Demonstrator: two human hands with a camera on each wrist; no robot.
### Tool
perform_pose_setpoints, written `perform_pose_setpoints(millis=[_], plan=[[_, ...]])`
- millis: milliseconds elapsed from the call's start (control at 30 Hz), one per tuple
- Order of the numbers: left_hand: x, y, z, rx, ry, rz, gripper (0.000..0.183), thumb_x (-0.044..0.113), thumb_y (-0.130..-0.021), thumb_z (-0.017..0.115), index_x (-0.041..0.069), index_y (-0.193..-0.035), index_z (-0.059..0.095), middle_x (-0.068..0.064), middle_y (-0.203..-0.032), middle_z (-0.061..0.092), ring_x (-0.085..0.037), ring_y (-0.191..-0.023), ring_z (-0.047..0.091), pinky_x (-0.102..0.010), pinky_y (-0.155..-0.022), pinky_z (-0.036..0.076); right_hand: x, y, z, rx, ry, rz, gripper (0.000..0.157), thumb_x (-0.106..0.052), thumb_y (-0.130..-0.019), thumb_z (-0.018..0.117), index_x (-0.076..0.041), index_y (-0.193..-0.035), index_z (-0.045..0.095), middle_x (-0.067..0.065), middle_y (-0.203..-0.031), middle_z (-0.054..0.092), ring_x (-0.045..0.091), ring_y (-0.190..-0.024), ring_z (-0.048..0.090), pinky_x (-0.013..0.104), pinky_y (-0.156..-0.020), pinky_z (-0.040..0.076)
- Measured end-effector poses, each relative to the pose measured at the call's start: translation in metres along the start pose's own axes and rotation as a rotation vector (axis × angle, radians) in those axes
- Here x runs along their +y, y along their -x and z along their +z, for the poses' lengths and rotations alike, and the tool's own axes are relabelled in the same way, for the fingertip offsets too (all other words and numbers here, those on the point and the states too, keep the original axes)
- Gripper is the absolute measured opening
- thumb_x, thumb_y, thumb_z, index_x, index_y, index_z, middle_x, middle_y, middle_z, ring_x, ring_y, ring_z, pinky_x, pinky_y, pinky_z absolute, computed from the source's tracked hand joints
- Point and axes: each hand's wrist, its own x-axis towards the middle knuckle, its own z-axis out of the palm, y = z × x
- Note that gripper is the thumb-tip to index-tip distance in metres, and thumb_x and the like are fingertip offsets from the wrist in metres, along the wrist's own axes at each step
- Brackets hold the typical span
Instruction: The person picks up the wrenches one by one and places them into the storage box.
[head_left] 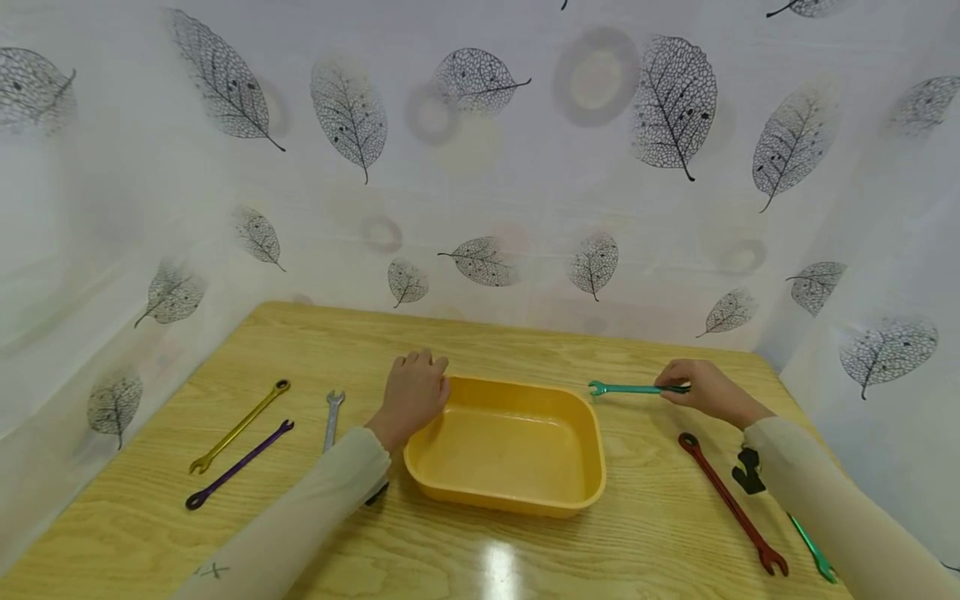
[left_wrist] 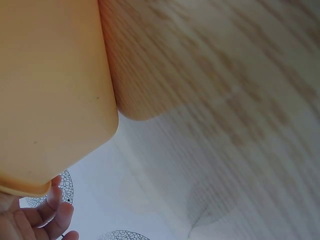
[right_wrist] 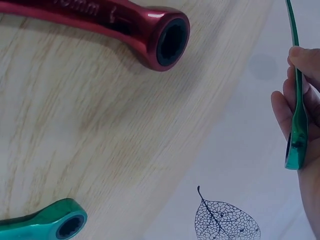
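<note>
A yellow rectangular tray stands mid-table. My left hand grips its rim at the far left corner; in the left wrist view its fingers curl beside the rim and the tray's wall fills the left. To the right of the tray, my right hand pinches a teal combination wrench, its open end pointing left toward the tray. In the right wrist view the ring end of this wrench lies along the palm, with the thumb on the shaft.
Left of the tray lie a gold wrench, a purple wrench and a silver wrench partly behind my left forearm. At right are a red wrench and a green wrench partly under my right forearm. Leaf-patterned curtains enclose the table.
</note>
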Motion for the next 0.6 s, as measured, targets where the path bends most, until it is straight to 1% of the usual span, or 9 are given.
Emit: perform_pose_setpoints(millis=[133,267,467,600], plan=[[-0.0001,0.0001,0.0010,-0.003,0.000,-0.002,0.014,0.019,-0.085,0.062,0.008,-0.092,0.065,-0.009,-0.080,0.061,-0.025,-0.073,0.056,-0.040,-0.070,0.047,-0.0019,0.0009,-0.0003,0.017,-0.005,0.033,0.011,-0.004,-0.082,0.068,-0.007,-0.092,0.070,0.004,-0.090,0.065,0.013,-0.078,0.062,0.033,-0.071,0.054],[0.0002,0.0004,0.0005,-0.010,0.002,-0.007,0.013,0.020,-0.085,0.061,0.008,-0.090,0.065,-0.009,-0.080,0.060,-0.025,-0.073,0.056,-0.040,-0.070,0.047,-0.0032,0.0029,-0.0016,0.044,-0.029,0.040,0.012,-0.004,-0.081,0.068,-0.006,-0.093,0.069,0.007,-0.091,0.065,0.013,-0.078,0.062,0.035,-0.071,0.054],[-0.0003,0.0007,0.0013,0.000,0.004,-0.007,0.013,0.019,-0.085,0.062,0.008,-0.090,0.065,-0.009,-0.079,0.060,-0.025,-0.073,0.055,-0.040,-0.069,0.046,-0.0037,0.0046,-0.0011,0.088,-0.035,0.039,0.011,-0.006,-0.082,0.069,-0.007,-0.093,0.069,0.004,-0.090,0.065,0.001,-0.075,0.057,0.030,-0.069,0.053],[-0.0005,0.0005,0.0025,0.001,0.003,-0.006,0.013,0.019,-0.085,0.061,0.008,-0.090,0.065,-0.009,-0.079,0.060,-0.024,-0.072,0.055,-0.040,-0.069,0.046,-0.0058,0.0051,-0.0008,0.114,-0.044,0.038,0.011,-0.006,-0.082,0.068,-0.007,-0.093,0.070,0.002,-0.087,0.065,-0.002,-0.074,0.053,0.030,-0.070,0.054]])
